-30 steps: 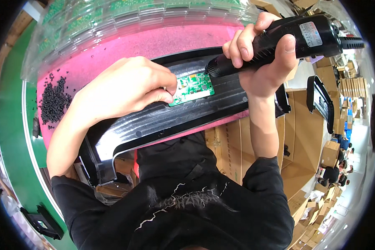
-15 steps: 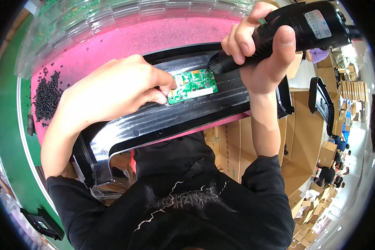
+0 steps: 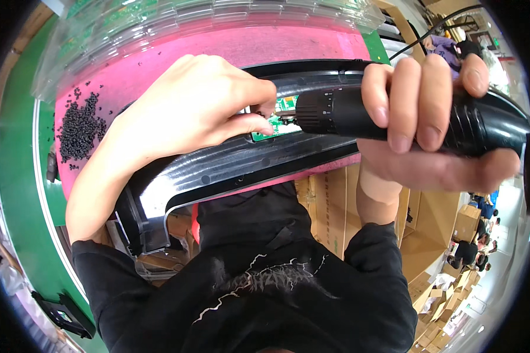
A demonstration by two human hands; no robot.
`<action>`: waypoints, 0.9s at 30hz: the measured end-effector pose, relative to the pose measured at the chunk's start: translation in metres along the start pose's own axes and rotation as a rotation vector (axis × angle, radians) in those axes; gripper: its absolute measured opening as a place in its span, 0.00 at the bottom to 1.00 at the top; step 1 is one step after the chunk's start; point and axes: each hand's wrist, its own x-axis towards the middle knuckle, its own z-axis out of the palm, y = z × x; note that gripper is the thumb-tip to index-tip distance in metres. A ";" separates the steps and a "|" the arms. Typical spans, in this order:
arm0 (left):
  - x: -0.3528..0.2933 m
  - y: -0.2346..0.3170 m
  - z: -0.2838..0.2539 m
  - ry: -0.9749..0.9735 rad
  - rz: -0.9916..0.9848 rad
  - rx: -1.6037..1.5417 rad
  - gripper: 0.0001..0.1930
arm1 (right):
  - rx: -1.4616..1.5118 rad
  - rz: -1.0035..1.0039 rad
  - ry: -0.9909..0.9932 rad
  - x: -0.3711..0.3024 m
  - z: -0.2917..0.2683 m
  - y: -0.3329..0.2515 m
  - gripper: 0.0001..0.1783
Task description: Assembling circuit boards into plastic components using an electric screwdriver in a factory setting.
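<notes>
Right hand [image 3: 430, 117] grips my black electric screwdriver [image 3: 406, 115] at the green circuit board [image 3: 280, 117]; left hand [image 3: 200, 106] pinches it on the black housing [image 3: 229, 167], pink bench [image 3: 218, 50], cardboard boxes [image 3: 447, 229] below.

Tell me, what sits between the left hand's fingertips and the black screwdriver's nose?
In the head view, a small green circuit board lies there, on the black housing.
</notes>
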 end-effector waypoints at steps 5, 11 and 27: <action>-0.005 -0.005 0.004 0.133 0.087 -0.054 0.13 | -0.041 0.010 -0.013 0.003 0.008 -0.003 0.32; -0.004 -0.009 0.001 0.191 0.120 -0.182 0.09 | -0.014 0.073 -0.082 0.012 0.004 -0.002 0.34; -0.004 -0.024 -0.003 0.382 -0.263 0.124 0.14 | -0.080 0.032 0.270 0.003 0.011 0.076 0.36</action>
